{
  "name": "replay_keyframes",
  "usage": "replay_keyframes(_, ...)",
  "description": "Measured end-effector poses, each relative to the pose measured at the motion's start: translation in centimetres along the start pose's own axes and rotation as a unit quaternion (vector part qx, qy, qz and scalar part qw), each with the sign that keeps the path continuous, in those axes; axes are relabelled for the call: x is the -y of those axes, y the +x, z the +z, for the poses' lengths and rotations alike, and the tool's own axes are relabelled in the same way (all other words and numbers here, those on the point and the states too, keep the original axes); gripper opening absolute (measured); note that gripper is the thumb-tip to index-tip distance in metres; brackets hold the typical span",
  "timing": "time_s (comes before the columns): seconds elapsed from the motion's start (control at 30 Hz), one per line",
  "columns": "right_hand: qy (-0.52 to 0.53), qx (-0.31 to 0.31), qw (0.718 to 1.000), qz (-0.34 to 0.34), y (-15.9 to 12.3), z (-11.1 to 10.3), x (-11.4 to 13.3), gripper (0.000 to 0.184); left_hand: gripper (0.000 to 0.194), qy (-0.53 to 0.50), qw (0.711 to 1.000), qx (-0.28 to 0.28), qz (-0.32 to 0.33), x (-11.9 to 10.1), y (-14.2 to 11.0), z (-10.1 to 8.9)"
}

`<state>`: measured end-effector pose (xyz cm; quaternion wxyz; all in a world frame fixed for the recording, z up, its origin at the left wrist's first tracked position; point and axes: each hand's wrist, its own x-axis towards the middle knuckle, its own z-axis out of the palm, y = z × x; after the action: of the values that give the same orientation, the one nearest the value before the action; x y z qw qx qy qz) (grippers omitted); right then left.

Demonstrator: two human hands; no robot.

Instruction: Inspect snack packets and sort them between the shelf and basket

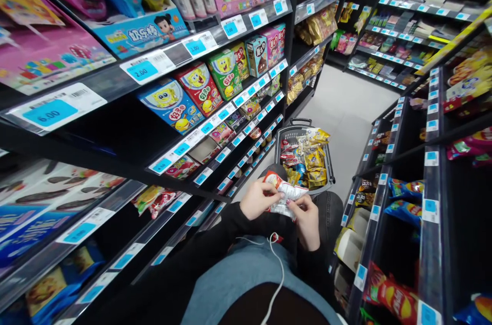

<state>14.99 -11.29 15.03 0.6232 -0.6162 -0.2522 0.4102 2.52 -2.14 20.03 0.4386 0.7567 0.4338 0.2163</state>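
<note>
A snack packet [274, 205], white and silver with a red-orange corner, is held between my two hands above my lap. My left hand [258, 199] pinches it on the left with thumb and fingertips. On its right side my right hand [306, 216] grips it the same way, thumb on the face turned up to me. Just beyond my knees a grey shopping basket [331, 163] stands on the floor. Several yellow snack bags [315, 157] lie in it, with red and blue packets beside them.
Shelves on the left hold SpongeBob snack boxes [171, 104], and blue price tags [48, 109] run along their edges. Close on the right, another shelf rack [431, 181] carries chip bags [392, 294]. Grey floor [338, 94] stretches ahead to a far shelf [407, 12].
</note>
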Motion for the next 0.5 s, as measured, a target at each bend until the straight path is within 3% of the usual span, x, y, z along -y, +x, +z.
replay_keyframes(0.1, -0.033, -0.029, 0.999, -0.02, -0.2, 0.4, -0.5, 0.027, 0.023, 0.001, 0.999, -0.019, -0.049, 0.5, 0.0, -0.1)
replay_keyframes(0.33, -0.048, -0.048, 0.995, -0.071, -0.7, 0.7, 0.5, 0.026, 0.018, -0.037, 0.994, 0.03, -0.094, 0.5, 0.2, -1.2)
replay_keyframes(0.5, -0.11, -0.01, 0.988, -0.105, -0.9, 0.6, 1.2, 0.016, 0.026, -0.039, 0.989, 0.015, -0.141, 1.2, -0.2, -2.4)
